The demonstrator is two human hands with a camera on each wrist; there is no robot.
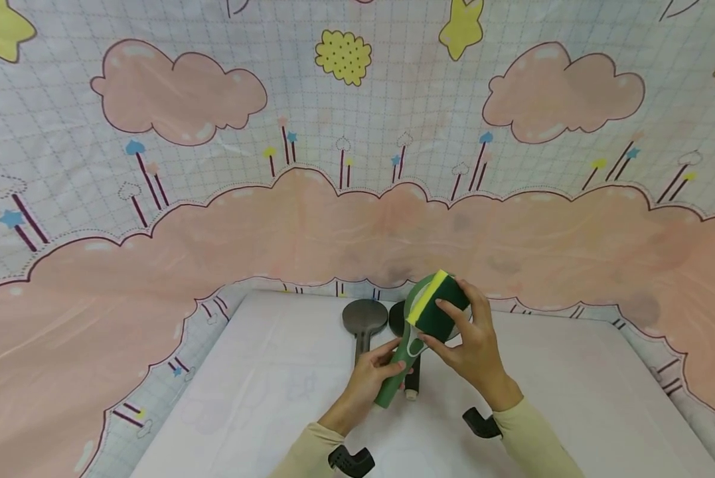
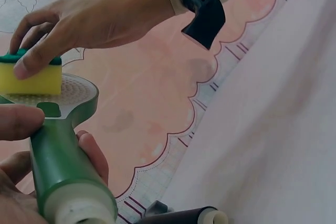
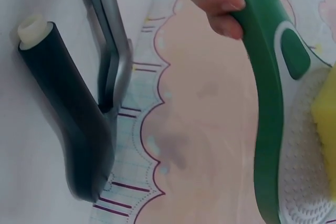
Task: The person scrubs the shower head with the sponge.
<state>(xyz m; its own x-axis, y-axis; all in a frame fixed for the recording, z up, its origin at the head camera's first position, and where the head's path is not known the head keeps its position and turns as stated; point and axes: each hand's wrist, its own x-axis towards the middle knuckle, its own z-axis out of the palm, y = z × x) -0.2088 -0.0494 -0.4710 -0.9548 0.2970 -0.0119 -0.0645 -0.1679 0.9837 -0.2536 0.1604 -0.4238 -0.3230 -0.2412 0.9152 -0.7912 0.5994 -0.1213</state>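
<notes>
A green shower head (image 1: 388, 393) with a white nozzle face is gripped round its handle by my left hand (image 1: 372, 375), held up over the white table. My right hand (image 1: 475, 345) pinches a sponge (image 1: 448, 309), yellow with a dark green scouring side. In the left wrist view, the yellow side of the sponge (image 2: 31, 80) lies against the nozzle face (image 2: 79, 88), and the thumb and fingers hold its green side. The handle's pale threaded end (image 2: 79, 205) points toward that camera. The sponge hides part of the nozzle face.
Behind the hands, a grey shower head (image 1: 364, 317) and a black shower head (image 1: 413, 384) lie side by side on the white table (image 1: 261, 385). The black one is partly hidden by the green one. A patterned cloth (image 1: 357, 232) with pink clouds surrounds the table's far edge.
</notes>
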